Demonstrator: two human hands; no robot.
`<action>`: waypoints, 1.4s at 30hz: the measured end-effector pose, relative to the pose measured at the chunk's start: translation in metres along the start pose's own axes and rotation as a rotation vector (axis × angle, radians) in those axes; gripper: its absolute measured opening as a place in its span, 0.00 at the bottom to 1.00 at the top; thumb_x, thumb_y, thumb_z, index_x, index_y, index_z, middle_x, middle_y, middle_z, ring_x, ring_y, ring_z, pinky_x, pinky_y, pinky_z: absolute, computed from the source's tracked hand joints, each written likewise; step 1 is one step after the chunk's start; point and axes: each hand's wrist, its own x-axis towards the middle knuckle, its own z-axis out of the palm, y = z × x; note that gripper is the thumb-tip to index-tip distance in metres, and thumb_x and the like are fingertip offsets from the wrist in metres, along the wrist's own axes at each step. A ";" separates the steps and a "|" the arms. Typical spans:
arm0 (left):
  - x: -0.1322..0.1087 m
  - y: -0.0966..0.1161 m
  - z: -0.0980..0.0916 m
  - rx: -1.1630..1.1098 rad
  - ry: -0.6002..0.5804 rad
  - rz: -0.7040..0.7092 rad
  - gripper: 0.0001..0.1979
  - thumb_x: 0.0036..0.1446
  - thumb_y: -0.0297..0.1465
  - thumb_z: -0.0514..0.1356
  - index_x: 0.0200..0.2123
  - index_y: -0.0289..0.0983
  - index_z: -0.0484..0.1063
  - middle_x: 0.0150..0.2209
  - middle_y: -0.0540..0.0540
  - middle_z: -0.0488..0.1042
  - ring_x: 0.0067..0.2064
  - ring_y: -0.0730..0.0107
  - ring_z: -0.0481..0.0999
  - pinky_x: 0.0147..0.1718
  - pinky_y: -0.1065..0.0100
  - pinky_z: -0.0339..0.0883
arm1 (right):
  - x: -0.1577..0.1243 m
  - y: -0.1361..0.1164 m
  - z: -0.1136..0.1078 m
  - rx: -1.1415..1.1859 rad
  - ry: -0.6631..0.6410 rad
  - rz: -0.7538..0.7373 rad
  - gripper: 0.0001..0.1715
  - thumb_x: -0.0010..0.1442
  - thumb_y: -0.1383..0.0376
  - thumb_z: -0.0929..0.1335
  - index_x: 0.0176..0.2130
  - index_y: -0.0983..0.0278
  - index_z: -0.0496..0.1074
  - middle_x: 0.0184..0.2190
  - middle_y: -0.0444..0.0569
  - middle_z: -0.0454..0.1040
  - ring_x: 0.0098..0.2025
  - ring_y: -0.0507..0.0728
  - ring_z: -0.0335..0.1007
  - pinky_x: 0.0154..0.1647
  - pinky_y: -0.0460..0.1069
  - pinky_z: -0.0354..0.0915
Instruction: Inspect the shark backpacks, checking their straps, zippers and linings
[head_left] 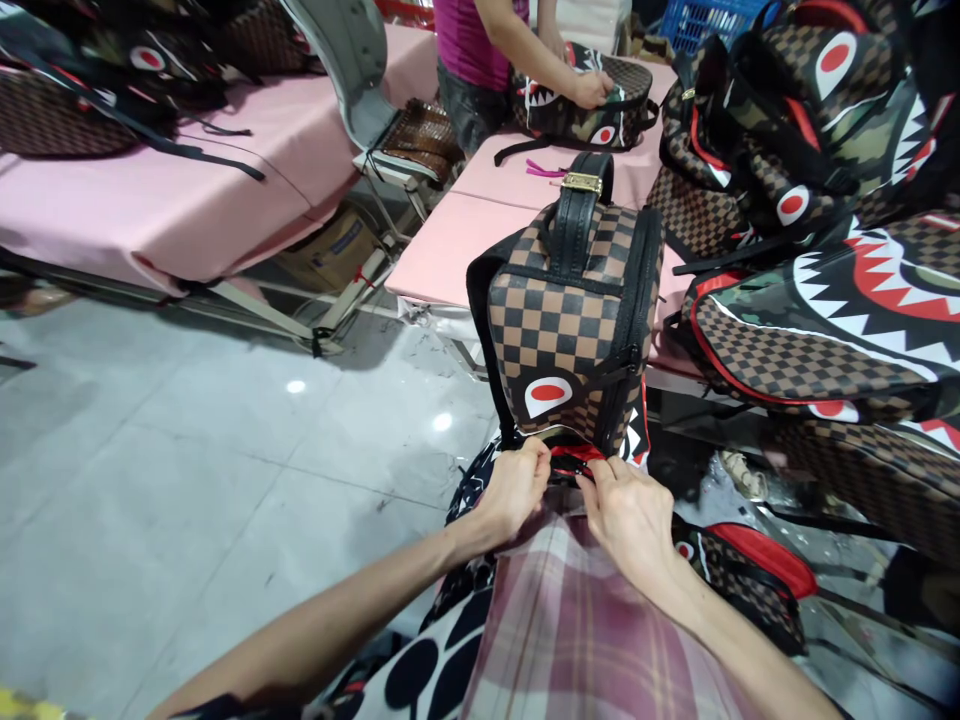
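A brown-and-black checkered backpack [559,320] with a red-and-white eye patch leans between my lap and the table edge, its black handle and gold buckle at the far end. At its near end a small opening shows red lining [576,460]. My left hand [516,485] is closed, fingertips pinching the left side of this opening. On the opposite side my right hand [630,505] is also closed, thumb and fingers gripping the edge beside a dark part, perhaps a zipper, too small to make out. The hands are a short gap apart, above a plaid apron [570,620].
Several shark-patterned backpacks [862,300] are piled on the right. Another person [480,50] handles a similar bag [585,100] on the pink table [442,250]. A grey chair [345,70] stands at the left, and a small red-lined bag [750,570] lies low on the right.
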 end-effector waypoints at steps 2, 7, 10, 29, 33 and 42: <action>-0.001 0.001 0.000 0.001 0.017 0.003 0.06 0.58 0.28 0.45 0.30 0.38 0.59 0.13 0.56 0.62 0.15 0.74 0.67 0.20 0.75 0.57 | 0.002 -0.002 0.000 -0.013 -0.007 -0.002 0.11 0.61 0.63 0.62 0.33 0.64 0.72 0.28 0.48 0.73 0.28 0.54 0.69 0.25 0.48 0.51; -0.003 0.003 0.000 -0.019 0.028 -0.024 0.05 0.57 0.26 0.46 0.30 0.38 0.59 0.15 0.56 0.62 0.15 0.76 0.66 0.19 0.76 0.56 | 0.001 -0.007 0.000 -0.008 -0.027 -0.008 0.11 0.61 0.63 0.62 0.33 0.64 0.72 0.28 0.48 0.74 0.29 0.54 0.68 0.26 0.48 0.50; -0.004 0.004 0.000 -0.002 0.029 -0.020 0.05 0.56 0.24 0.47 0.30 0.38 0.59 0.14 0.57 0.59 0.15 0.76 0.65 0.20 0.76 0.55 | 0.002 -0.010 0.001 -0.015 -0.034 0.001 0.11 0.61 0.64 0.62 0.34 0.64 0.72 0.29 0.49 0.73 0.30 0.54 0.68 0.27 0.48 0.51; -0.003 -0.008 0.003 0.063 0.080 0.063 0.05 0.56 0.25 0.47 0.30 0.38 0.59 0.16 0.55 0.61 0.18 0.74 0.65 0.22 0.73 0.54 | 0.013 -0.014 -0.002 0.004 -0.113 0.026 0.10 0.60 0.64 0.63 0.32 0.64 0.71 0.30 0.48 0.75 0.29 0.53 0.70 0.25 0.47 0.49; -0.005 -0.009 0.005 -0.049 0.097 0.039 0.06 0.58 0.27 0.46 0.31 0.38 0.60 0.16 0.56 0.62 0.17 0.75 0.65 0.22 0.74 0.56 | 0.013 -0.010 -0.004 0.022 -0.130 0.043 0.10 0.60 0.64 0.63 0.32 0.62 0.71 0.29 0.46 0.74 0.27 0.53 0.69 0.23 0.47 0.47; -0.012 -0.049 -0.024 -0.425 0.229 -0.116 0.15 0.59 0.42 0.46 0.30 0.38 0.60 0.17 0.55 0.63 0.16 0.75 0.64 0.20 0.73 0.59 | 0.003 -0.003 -0.004 0.054 -0.077 0.015 0.11 0.62 0.63 0.62 0.32 0.62 0.71 0.28 0.46 0.74 0.28 0.53 0.70 0.25 0.47 0.51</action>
